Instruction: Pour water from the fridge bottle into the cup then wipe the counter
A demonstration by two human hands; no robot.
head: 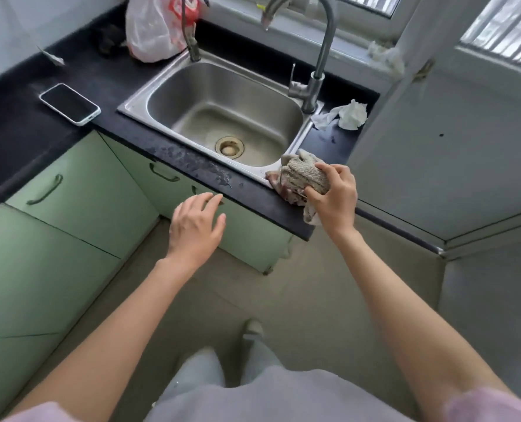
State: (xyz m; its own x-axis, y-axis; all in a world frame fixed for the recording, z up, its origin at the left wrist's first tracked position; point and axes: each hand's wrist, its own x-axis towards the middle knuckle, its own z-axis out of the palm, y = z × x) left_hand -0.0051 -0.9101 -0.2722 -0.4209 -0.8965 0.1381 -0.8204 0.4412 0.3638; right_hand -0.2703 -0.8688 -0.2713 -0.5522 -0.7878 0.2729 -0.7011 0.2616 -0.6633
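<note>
Right hand [332,196] clenched; left hand [196,226] spread, hovering.

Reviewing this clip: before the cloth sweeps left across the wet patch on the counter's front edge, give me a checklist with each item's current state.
1. Cloth held: ok. The right hand grips the bunched beige terry cloth.
2. Cloth on the surface: ok. It rests at the steel sink's front right corner on the black counter.
3. Water to wipe: ok. Droplets and a small puddle lie left of the cloth.
4. Path clear: ok. Nothing stands between the cloth and the puddle.
5. Left hand out of the way: ok. It is open, in front of the counter's edge.
6. White-cased phone safe: ok. It lies apart from the puddle.
</note>
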